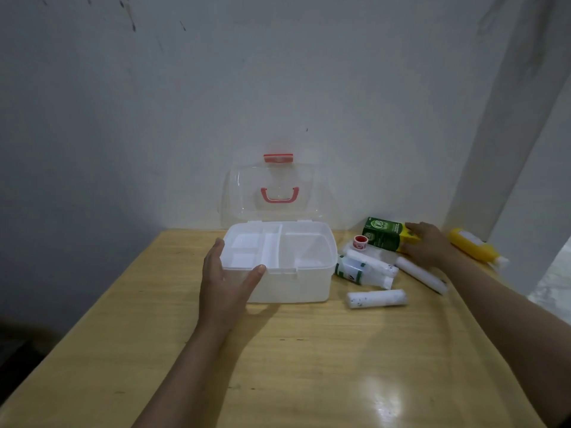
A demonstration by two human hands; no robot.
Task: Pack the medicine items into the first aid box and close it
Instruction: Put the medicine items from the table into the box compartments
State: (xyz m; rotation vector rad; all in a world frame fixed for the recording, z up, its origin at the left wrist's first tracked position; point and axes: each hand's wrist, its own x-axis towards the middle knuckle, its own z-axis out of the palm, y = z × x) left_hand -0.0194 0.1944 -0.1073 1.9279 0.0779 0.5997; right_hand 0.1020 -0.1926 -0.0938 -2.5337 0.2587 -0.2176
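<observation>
The white first aid box [302,285] stands open on the wooden table, its clear lid [272,186] with red handle and latch leaning back against the wall. A divided white tray sits inside. My left hand [224,273] grips the box's front left corner, thumb on the front rim. My right hand [428,245] holds the yellow end of a green and yellow medicine carton [383,233]. Beside the box lie a small red tape roll [360,241], a white bottle with a green label [355,270], and white bandage rolls [376,298], [421,274].
A yellow bottle [472,245] lies at the far right near a white pillar [506,149]. The wall stands right behind the box. The wooden table [309,366] stretches toward me, its left edge dropping into dark floor.
</observation>
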